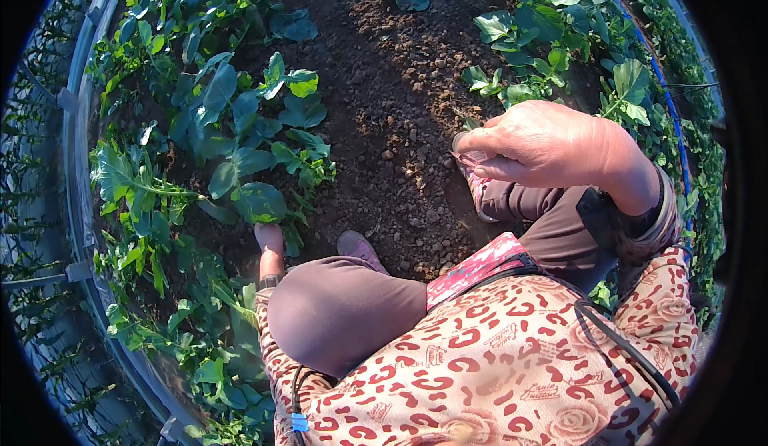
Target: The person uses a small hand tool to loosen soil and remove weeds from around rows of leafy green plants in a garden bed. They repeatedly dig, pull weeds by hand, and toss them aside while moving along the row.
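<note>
My left hand [269, 236] reaches down into the leafy green plants [259, 201] left of my knee; a broad leaf covers its fingers, so what it touches is hidden. My right hand [516, 146] is raised over my right shoe [474, 176], its fingers bent towards the thumb. Whether something small sits between those fingertips cannot be told. A pale-stemmed leafy plant [144, 188] leans across the greenery on the left.
Bare crumbly soil [402, 116] runs between the two plant rows. A metal rail [75, 146] curves along the left side. On the right, a blue hose or pipe [666, 95] passes through more plants. My left shoe [360, 249] rests on the soil.
</note>
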Demonstrator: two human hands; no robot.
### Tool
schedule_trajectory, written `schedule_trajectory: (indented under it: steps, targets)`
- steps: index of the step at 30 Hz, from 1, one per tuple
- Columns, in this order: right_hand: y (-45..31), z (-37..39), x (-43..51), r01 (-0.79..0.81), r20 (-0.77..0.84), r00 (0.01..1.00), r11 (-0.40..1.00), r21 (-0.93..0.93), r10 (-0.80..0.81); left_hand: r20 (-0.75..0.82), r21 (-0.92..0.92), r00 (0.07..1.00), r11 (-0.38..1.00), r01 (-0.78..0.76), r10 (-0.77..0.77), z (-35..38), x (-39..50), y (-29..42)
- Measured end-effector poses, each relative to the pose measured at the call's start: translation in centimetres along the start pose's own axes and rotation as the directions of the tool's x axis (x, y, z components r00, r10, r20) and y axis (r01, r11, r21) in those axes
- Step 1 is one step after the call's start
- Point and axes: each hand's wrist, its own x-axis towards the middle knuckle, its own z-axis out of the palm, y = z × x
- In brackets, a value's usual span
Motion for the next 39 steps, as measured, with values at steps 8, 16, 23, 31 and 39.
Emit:
schedule_trajectory:
  steps: [8, 16, 23, 31, 39]
  targets:
    - [0.5, 0.0, 0.0, -0.036, 0.002, 0.999, 0.998, -0.051, 0.036, 0.0, 0.465, 0.902, 0.798, -0.383, 0.432, 0.2, 1.0, -3.1]
    - [-0.4, -0.6, -0.6, -0.025, -0.026, 0.999, 0.996, -0.084, 0.023, 0.039, 0.248, 0.994, 0.962, -0.112, 0.106, -2.8, -4.5, -2.4]
    - [0.6, 0.4, -1.9, 0.025, -0.108, 0.994, 0.996, -0.087, -0.034, 0.216, 0.203, 0.975, 0.974, -0.106, 0.061, -7.3, -6.2, 2.1]
    - [4.1, 2.8, -2.1, 0.242, -0.369, 0.916, 0.951, 0.193, -0.158, 0.34, -0.018, 0.937, 0.997, -0.078, 0.079, -12.6, -10.4, 19.1]
    - [6.5, 5.4, -1.7, 0.651, -0.633, 0.69, 0.683, 0.33, -0.351, 0.492, -0.208, 0.795, 0.935, -0.287, 0.354, -20.3, -16.4, 30.1]
